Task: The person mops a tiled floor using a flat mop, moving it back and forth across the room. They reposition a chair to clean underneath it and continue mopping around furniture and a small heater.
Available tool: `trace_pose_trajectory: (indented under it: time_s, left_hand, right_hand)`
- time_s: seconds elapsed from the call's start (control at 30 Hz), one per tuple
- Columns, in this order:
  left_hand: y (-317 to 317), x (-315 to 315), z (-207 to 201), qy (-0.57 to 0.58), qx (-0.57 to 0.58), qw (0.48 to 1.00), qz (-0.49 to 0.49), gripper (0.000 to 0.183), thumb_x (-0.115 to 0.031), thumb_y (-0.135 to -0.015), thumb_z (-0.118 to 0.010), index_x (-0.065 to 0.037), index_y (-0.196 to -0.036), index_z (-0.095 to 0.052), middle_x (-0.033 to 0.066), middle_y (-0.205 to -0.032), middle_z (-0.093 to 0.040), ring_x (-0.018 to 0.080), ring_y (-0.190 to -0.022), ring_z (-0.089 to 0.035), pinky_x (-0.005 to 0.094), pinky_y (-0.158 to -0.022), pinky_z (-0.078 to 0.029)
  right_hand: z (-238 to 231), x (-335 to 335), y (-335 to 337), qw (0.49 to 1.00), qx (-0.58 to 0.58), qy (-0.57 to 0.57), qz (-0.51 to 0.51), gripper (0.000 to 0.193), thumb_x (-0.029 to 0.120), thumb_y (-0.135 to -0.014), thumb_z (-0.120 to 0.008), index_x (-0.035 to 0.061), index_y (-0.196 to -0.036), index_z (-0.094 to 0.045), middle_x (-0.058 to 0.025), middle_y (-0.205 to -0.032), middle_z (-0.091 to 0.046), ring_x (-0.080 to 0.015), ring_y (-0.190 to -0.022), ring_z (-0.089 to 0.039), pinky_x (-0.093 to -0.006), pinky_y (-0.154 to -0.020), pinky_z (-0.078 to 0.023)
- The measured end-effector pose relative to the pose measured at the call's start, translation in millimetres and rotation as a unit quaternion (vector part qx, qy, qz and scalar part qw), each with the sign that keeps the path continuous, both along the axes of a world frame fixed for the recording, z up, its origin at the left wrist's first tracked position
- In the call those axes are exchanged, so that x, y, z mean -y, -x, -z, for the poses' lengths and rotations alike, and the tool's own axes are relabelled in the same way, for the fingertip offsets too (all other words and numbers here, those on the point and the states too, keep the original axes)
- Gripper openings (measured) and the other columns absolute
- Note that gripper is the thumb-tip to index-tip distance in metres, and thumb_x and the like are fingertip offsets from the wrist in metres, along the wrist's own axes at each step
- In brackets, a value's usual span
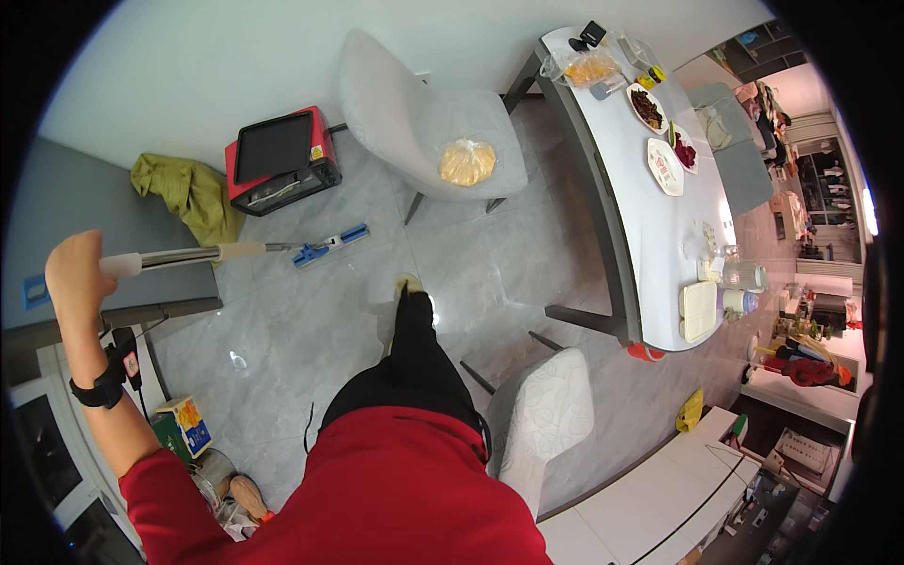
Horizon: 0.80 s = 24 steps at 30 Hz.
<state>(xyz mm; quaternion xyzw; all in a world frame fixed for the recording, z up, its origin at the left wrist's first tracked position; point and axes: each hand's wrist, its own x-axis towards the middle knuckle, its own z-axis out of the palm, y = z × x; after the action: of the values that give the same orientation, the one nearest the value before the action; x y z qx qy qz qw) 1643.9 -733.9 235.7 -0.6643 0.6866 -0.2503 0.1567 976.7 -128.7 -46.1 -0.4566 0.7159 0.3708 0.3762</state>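
My left hand point(80, 273), raised at the left side, is wrapped round the upper end of a mop's pole point(188, 255). The pole is metal with pale grip sections. At its far end the blue mop head point(330, 245) rests on the grey tiled floor, ahead and left of my foot. A black strap with a small device point(111, 369) sits on my left wrist. My right hand is out of sight.
Near the mop head stand a red and black oven point(282, 160) and a green cloth point(193, 198). A grey chair point(391, 113) bears a bag of yellow food point(467, 162). Right of me are a white table point(650, 235) with dishes and another chair point(546, 414). Boxes point(184, 424) lie lower left.
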Motion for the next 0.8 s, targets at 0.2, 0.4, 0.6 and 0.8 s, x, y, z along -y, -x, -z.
trace_pose_trajectory:
  time_s: [0.2, 0.4, 0.6, 0.8]
  left_hand:
    - [10.0, 64.6, -12.2, -0.049, 0.001, 0.997, -0.056, 0.038, -0.008, -0.037, -0.073, -0.007, -0.065, -0.047, 0.0114, -0.069, -0.054, 0.0340, -0.070, -0.053, 0.0419, -0.060, -0.042]
    - [12.4, 125.4, -16.0, -0.075, 0.041, 0.992, -0.088, 0.038, -0.011, -0.036, -0.076, -0.008, -0.065, -0.052, 0.0113, -0.071, -0.056, 0.0328, -0.073, -0.056, 0.0403, -0.062, -0.044]
    - [12.8, 154.6, -11.8, -0.079, 0.074, 0.985, -0.131, 0.034, -0.009, -0.039, -0.076, -0.009, -0.067, -0.056, 0.0109, -0.073, -0.058, 0.0312, -0.074, -0.058, 0.0382, -0.064, -0.046]
    - [24.3, 156.7, -14.0, -0.048, 0.074, 0.988, -0.130, 0.020, -0.004, -0.045, -0.071, -0.007, -0.058, -0.056, 0.0121, -0.066, -0.059, 0.0323, -0.070, -0.059, 0.0379, -0.062, -0.045]
  right_hand:
    - [-31.7, 78.2, 10.4, 0.968, 0.017, -0.243, 0.066, 0.038, 0.024, -0.076, -0.052, 0.0091, -0.110, -0.059, -0.0128, -0.115, -0.058, -0.0328, -0.107, -0.054, -0.0425, -0.085, -0.047]
    - [27.2, 385.8, 43.5, 0.995, -0.011, 0.026, -0.091, 0.023, 0.021, -0.074, -0.057, 0.0063, -0.088, -0.066, -0.0137, -0.091, -0.064, -0.0304, -0.088, -0.062, -0.0420, -0.072, -0.050]
    - [0.2, 741.8, -109.5, 0.786, 0.188, 0.515, -0.284, 0.015, 0.016, -0.073, -0.056, 0.0037, -0.082, -0.058, -0.0156, -0.085, -0.061, -0.0312, -0.084, -0.058, -0.0383, -0.071, -0.049]
    - [-19.3, 854.3, -326.6, 0.760, 0.204, 0.569, -0.238, 0.029, 0.025, -0.075, -0.062, 0.0000, -0.087, -0.054, -0.0133, -0.091, -0.056, -0.0308, -0.080, -0.057, -0.0364, -0.067, -0.046]
